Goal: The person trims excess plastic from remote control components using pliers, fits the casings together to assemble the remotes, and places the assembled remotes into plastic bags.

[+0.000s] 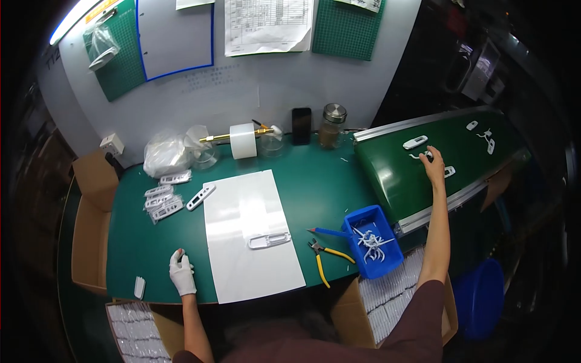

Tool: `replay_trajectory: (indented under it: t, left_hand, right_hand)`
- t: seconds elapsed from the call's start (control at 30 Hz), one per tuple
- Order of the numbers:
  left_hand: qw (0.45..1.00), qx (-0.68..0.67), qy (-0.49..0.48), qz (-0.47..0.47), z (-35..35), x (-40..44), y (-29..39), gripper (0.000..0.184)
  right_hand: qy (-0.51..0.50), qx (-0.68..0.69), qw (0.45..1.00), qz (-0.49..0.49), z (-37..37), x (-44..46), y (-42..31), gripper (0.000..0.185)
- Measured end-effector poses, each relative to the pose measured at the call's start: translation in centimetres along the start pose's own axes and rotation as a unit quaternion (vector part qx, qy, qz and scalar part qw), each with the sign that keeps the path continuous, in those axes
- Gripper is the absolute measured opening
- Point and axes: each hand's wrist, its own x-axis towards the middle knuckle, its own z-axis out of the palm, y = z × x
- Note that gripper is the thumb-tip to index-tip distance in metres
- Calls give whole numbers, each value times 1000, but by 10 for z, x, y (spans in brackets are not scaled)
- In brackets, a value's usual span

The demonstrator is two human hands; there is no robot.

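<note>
My left hand [182, 276], in a white glove with bare fingertips, rests at the table's front left, loosely curled with a gap between thumb and forefinger and nothing visible in it. My right hand [433, 166], bare, reaches over the green conveyor belt [393, 187]. Its fingers pinch a small curved white plastic piece [414, 156], partly hidden by them. Close by on the belt lie a long white plastic housing [415, 143] and a smaller white part [449, 172]. Another white housing [270, 241] with slots lies on the white sheet [254, 272] between my hands.
A blue tray [393, 257] holds white plastic scraps, beside yellow-handled cutters [321, 266] and a blue pencil-like tool [330, 232]. Bagged housings [162, 202] lie at left. A film roll [244, 141], phone [301, 126] and jar [331, 127] line the back. Filled cartons [348, 302] flank me.
</note>
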Motion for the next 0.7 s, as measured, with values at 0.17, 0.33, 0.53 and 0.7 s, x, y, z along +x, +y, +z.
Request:
replay_trajectory:
  t: [0.17, 0.33, 0.53, 0.7]
  left_hand:
    - [998, -52, -37, 2, 2, -11, 7, 26]
    - [984, 94, -142, 50, 33, -75, 49, 24]
    - [830, -271, -478, -101, 69, -151, 77, 66]
    - [785, -198, -545, -219, 73, -167, 81, 49]
  right_hand:
    - [-16, 372, 925, 80, -22, -64, -112, 19]
    - [-213, 516, 824, 95, -64, -174, -245, 15]
    - [-409, 616, 668, 88, -31, -300, -299, 16]
    - [-410, 570, 706, 86, -15, -334, -303, 15]
